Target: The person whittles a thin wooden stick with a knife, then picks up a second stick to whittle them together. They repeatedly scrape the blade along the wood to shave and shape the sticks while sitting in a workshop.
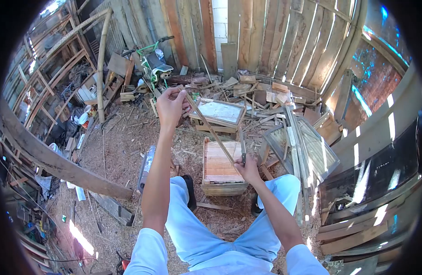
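A thin wooden strip (210,128) slants between my two hands, above a small wooden box. My left hand (170,106) is raised and pinches its upper end. Low on the right, my right hand (247,168) closes around a dark-handled tool (243,156) whose narrow blade points up, and its fingers touch the strip's lower end. Below the strip, the wooden box (224,187) with a slatted top stands between my feet. Just beyond it is a wooden frame (240,120) with a pale panel.
Offcuts (247,87) lie heaped along the plank wall (261,36). A green bicycle (151,59) stands at the back left. Long strips (297,160) and a mesh frame (318,144) lean at right. A curved beam (73,169) crosses the left side.
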Available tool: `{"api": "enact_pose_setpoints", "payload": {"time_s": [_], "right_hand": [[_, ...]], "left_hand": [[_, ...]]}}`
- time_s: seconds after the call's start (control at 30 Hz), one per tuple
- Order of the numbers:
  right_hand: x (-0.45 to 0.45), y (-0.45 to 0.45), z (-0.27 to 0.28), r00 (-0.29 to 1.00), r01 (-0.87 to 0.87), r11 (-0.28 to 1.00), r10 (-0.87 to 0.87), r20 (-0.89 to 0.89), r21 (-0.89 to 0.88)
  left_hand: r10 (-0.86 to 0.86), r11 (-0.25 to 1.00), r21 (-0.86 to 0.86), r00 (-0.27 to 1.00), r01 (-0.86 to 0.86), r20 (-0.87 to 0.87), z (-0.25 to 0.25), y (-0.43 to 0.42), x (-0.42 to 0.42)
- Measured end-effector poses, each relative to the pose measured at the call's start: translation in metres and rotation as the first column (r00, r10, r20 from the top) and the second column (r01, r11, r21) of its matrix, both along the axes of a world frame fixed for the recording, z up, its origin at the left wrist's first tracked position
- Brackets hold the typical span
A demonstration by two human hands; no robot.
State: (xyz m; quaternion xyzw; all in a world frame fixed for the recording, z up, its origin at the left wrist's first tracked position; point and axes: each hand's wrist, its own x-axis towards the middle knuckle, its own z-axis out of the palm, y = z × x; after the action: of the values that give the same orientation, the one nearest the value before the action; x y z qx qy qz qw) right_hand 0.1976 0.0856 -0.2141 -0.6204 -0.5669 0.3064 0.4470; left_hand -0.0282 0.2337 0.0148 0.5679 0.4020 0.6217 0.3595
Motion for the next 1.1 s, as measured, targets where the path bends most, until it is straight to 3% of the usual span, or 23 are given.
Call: {"api": "enact_pose_setpoints", "payload": {"time_s": [0.13,0.2,0.33,0.4,0.43,0.53,0.77,0.87,1.07,1.1], "right_hand": [[0.008,-0.006,0.007,0.999,-0.047,0.999,0.047,-0.011,-0.008],[0.013,-0.006,-0.001,0.888,-0.136,0.99,0.14,-0.439,0.039],[0.02,-0.018,0.03,0.892,-0.16,0.987,0.13,-0.433,-0.034],[0.024,-0.014,0.022,0.923,-0.086,0.996,0.068,-0.378,-0.031],[0.023,-0.01,0.016,0.858,-0.056,0.998,0.041,-0.512,-0.013],[0.025,-0.007,0.006,0.9,-0.023,0.997,-0.01,-0.436,-0.069],[0.01,-0.002,-0.016,0.787,0.049,0.985,-0.141,-0.601,-0.167],[0.011,-0.001,-0.026,0.782,0.016,0.978,-0.141,-0.607,-0.207],[0.02,0.0,-0.063,0.792,-0.022,0.883,-0.27,-0.548,-0.468],[0.018,-0.001,-0.081,0.879,0.025,0.895,-0.232,-0.416,-0.445]], "left_hand": [[0.016,1.0,-0.008,0.996,-0.015,0.093,-0.012,0.009,-0.017],[0.087,0.994,-0.067,0.993,-0.081,0.084,-0.025,0.014,-0.027],[0.172,0.983,-0.081,0.981,-0.165,0.091,-0.054,0.029,-0.039],[0.115,0.987,-0.129,0.975,-0.091,0.192,-0.068,0.032,-0.038],[0.089,0.987,-0.155,0.951,-0.044,0.296,-0.075,0.033,-0.035],[-0.004,0.982,-0.178,0.937,0.07,0.348,-0.1,0.03,-0.021],[-0.32,0.87,-0.3,0.912,0.391,0.258,-0.206,-0.04,0.04],[-0.303,0.783,-0.444,0.891,0.435,0.338,-0.221,-0.059,0.045],[-0.206,0.858,-0.422,0.949,0.293,0.238,-0.211,-0.035,0.017],[-0.159,0.87,-0.422,0.955,0.255,0.249,-0.211,-0.031,0.012]]}}
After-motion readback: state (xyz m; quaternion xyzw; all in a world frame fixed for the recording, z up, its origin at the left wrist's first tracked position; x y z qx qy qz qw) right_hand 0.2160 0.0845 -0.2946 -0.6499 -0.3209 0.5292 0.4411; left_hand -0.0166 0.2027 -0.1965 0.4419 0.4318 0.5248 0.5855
